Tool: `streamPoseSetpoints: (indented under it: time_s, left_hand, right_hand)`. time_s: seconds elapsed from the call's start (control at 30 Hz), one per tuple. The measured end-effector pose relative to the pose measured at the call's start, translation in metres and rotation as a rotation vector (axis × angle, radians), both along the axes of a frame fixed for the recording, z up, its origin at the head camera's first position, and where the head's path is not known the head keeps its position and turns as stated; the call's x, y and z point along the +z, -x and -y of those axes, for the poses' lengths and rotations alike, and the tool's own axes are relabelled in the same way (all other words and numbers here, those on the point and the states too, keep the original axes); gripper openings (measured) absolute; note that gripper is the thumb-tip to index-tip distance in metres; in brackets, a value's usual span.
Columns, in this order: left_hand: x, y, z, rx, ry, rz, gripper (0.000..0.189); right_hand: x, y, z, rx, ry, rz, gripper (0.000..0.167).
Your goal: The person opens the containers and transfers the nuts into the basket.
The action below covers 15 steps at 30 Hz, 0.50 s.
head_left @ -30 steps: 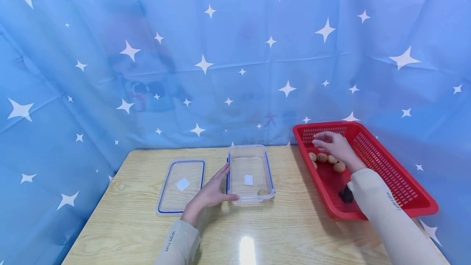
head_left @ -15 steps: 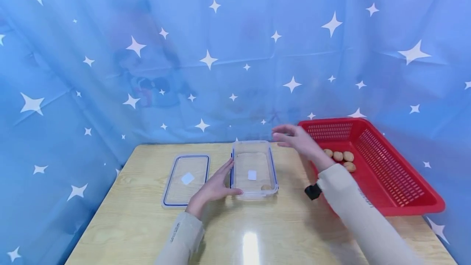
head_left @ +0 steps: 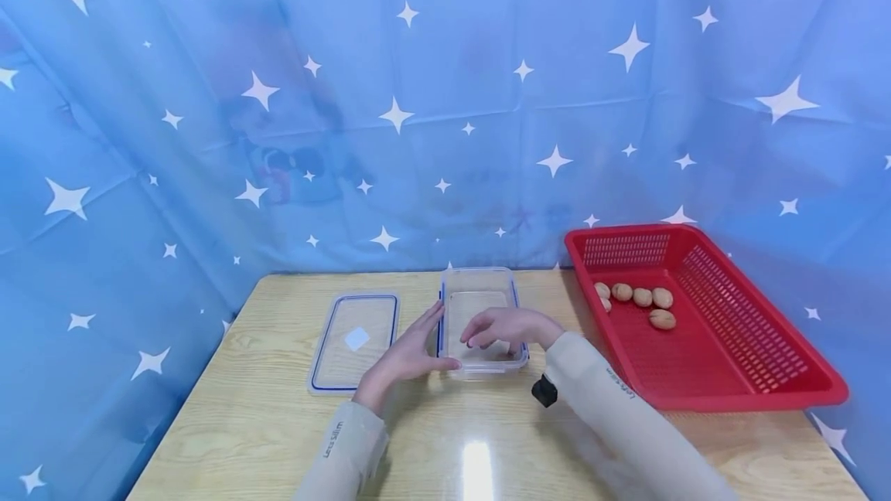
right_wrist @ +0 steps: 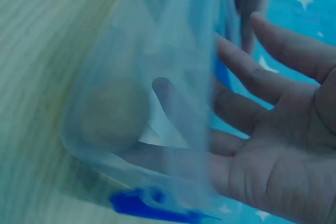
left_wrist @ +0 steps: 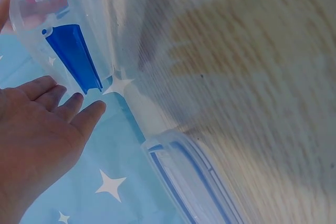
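My left hand [head_left: 408,358] rests against the left side of the clear plastic food container [head_left: 480,368], its thumb at the near rim. The left wrist view shows its fingers extended beside a blue latch [left_wrist: 74,56]. Over and partly inside the container is my right hand [head_left: 503,328], fingers spread and loosely bent. In the right wrist view, one walnut [right_wrist: 115,114] appears blurred through the container wall, low in a corner, near the thumb tip. Whether the thumb touches it cannot be made out. Several walnuts [head_left: 662,319] lie in the red basket [head_left: 703,362] on the right.
The container's lid [head_left: 353,388] with a blue seal lies flat to the left, a white square label on it. A wooden table [head_left: 418,451] carries everything. Behind it hangs a blue curtain [head_left: 445,145] with white stars.
My right hand has travelled left from the red basket to the container and lowered into it. The left hand stays at the container's left side. The head view has shifted slightly.
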<state>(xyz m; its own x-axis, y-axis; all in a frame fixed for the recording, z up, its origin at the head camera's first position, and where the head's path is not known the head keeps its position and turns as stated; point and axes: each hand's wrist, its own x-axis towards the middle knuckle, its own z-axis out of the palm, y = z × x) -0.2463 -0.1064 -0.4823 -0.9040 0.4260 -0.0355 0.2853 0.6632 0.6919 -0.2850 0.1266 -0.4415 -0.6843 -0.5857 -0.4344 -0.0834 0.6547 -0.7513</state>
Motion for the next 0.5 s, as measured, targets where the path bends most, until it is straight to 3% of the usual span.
streamPoseSetpoints:
  time_s: [0.2, 0.4, 0.5]
  left_hand:
    - [0.001, 0.000, 0.001, -0.011, -0.002, 0.000, 0.106]
    - [0.001, 0.001, 0.002, -0.012, 0.000, -0.001, 0.108]
    - [0.001, 0.001, 0.002, -0.012, 0.001, 0.002, 0.108]
  right_hand:
    - [-0.011, -0.004, 0.009, 0.019, 0.005, 0.001, 0.029]
    - [-0.026, -0.005, 0.014, 0.129, 0.170, -0.030, 0.033]
    - [-0.034, -0.004, 0.017, 0.116, 0.242, -0.030, 0.033]
